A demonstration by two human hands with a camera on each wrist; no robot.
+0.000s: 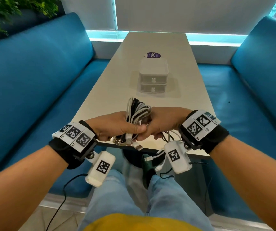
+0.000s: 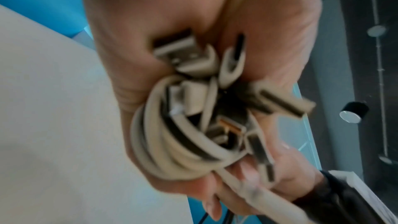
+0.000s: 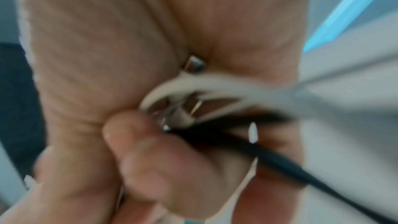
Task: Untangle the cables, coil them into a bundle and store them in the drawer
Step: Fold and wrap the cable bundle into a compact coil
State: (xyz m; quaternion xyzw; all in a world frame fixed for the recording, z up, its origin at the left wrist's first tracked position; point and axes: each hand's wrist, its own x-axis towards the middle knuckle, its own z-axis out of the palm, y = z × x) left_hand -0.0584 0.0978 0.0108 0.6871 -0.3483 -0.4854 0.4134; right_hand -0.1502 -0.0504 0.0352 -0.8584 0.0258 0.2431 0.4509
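A bundle of white and black cables (image 1: 138,110) is held above the near end of the table, its loops sticking up. My left hand (image 1: 117,126) grips the bundle from the left and my right hand (image 1: 160,124) grips it from the right, the two hands touching. Several USB plugs (image 1: 129,141) hang below my left fist, and loose ends (image 1: 157,162) dangle under the right one. The left wrist view shows coiled cream cables (image 2: 172,146) and plugs inside my left hand (image 2: 137,54). In the blurred right wrist view, my right hand (image 3: 150,151) pinches white and black cable (image 3: 215,91). A small white two-drawer unit (image 1: 153,75) stands mid-table with both drawers closed.
The pale table (image 1: 104,90) runs away from me between two blue benches (image 1: 33,84). A purple round sticker (image 1: 153,55) lies behind the drawer unit. My legs in jeans (image 1: 120,197) are below the table's near edge.
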